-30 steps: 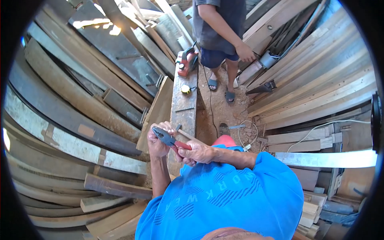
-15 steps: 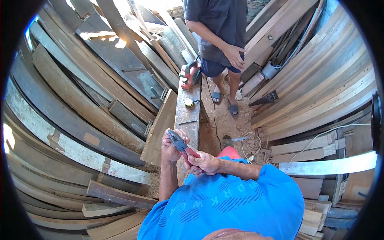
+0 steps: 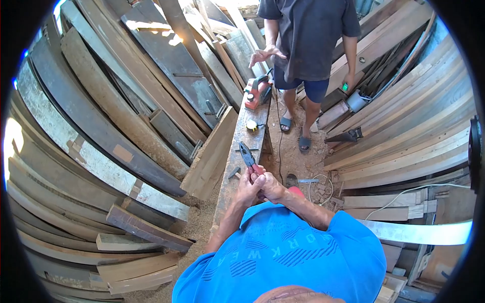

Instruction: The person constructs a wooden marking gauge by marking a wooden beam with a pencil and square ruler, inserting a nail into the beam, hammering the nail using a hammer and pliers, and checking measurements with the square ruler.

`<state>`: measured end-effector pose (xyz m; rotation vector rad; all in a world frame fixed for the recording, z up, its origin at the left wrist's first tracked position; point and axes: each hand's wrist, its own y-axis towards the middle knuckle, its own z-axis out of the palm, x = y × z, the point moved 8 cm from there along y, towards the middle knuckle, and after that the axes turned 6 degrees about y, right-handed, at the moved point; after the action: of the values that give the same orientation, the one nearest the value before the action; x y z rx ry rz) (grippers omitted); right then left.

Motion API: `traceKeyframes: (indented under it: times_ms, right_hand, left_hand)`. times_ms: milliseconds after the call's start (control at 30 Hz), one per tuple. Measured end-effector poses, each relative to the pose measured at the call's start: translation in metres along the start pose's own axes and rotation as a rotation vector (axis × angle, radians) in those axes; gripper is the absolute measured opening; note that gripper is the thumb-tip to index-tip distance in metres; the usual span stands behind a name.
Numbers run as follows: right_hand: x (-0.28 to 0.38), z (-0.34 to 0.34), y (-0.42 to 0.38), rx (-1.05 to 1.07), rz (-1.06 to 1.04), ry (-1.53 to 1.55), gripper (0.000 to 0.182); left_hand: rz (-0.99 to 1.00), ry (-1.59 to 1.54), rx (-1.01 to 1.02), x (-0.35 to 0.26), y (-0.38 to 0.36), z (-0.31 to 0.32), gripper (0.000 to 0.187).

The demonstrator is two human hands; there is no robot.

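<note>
Red-handled pliers [image 3: 248, 155] point up and away over the narrow wooden bench, their dark jaws free of anything. My left hand [image 3: 247, 188] is closed around the lower part of the handles. Against it, my right hand [image 3: 273, 187] also wraps the handles from the other side. Just left of the pliers lies a hammer [image 3: 234, 172] on the bench [image 3: 228, 188]. Beyond the jaws are a thin dark bar [image 3: 247, 149], a yellow tape measure [image 3: 251, 125] and a red power planer [image 3: 256, 93].
Another person [image 3: 314, 45] stands beyond the bench on the right, holding a small green object [image 3: 345, 87]. Wooden boards [image 3: 116, 101] lean along the left, and more planks [image 3: 404, 121] line the right. A cable [image 3: 281, 146] crosses the shavings-covered floor.
The pliers now point farther from me, and my left hand has moved from beside their jaws to the handles. The hammer has come into sight. The other person's arms have shifted.
</note>
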<state>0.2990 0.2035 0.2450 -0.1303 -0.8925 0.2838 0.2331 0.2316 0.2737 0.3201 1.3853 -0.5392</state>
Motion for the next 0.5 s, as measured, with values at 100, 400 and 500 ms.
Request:
traceKeyframes:
  times_ms: [100, 400, 500]
  right_hand:
    - [0.003, 0.005, 0.005, 0.109, -0.079, 0.032, 0.023]
    - [0.001, 0.005, 0.019, 0.066, -0.100, -0.026, 0.020]
    - [0.000, 0.006, 0.024, 0.062, -0.149, 0.000, 0.021]
  left_hand:
    - [-0.064, 0.178, -0.100, 0.012, 0.002, -0.006, 0.052]
    - [-0.044, 0.194, -0.210, 0.018, 0.010, -0.017, 0.033]
    - [-0.059, 0.167, -0.203, 0.021, 0.011, -0.018, 0.035]
